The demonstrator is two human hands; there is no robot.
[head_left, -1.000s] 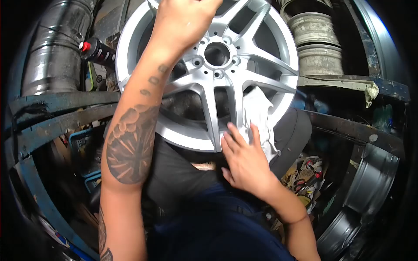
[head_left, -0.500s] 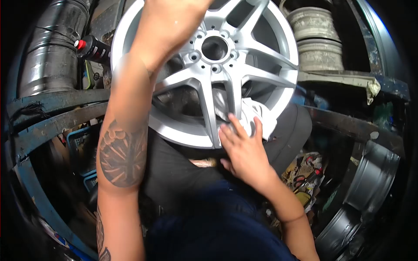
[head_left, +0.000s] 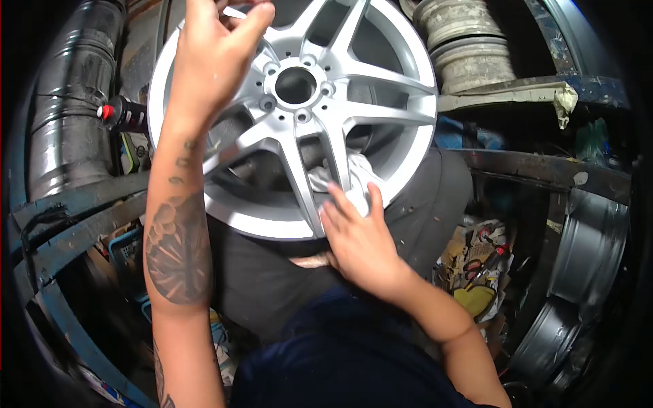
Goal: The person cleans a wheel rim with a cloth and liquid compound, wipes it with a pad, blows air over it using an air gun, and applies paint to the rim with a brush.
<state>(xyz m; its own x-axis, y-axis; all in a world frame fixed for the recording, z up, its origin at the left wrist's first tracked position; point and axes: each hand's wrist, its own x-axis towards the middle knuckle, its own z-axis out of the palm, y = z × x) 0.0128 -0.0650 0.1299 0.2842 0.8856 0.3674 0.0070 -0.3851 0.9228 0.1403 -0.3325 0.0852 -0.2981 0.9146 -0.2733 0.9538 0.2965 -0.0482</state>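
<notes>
A silver alloy wheel (head_left: 333, 146) with split spokes lies tilted across my lap. My left hand (head_left: 218, 58) is over its upper left side, fingers curled closed around a small white piece (head_left: 235, 12); the top of the hand is cut off by the frame edge. At the wheel's lower rim rests my right hand (head_left: 360, 238), its visible fingers spread and the thumb hidden. A crumpled white cloth (head_left: 337, 173) lies behind and between the lower spokes, just beyond those fingertips. I cannot tell whether the right fingers press on the cloth.
Two stacked dusty wheels (head_left: 469, 64) stand on a shelf at upper right. Grey wheels (head_left: 595, 245) are at lower right. A dark bottle with a red cap (head_left: 122, 113) sits on the left beside a large metal cylinder (head_left: 75, 115). Scissors (head_left: 476, 268) lie among scraps.
The view has shifted, so the wheel appears lower and farther left. My left hand has moved down and left over the wheel. The white cloth is bunched farther inside the rim.
</notes>
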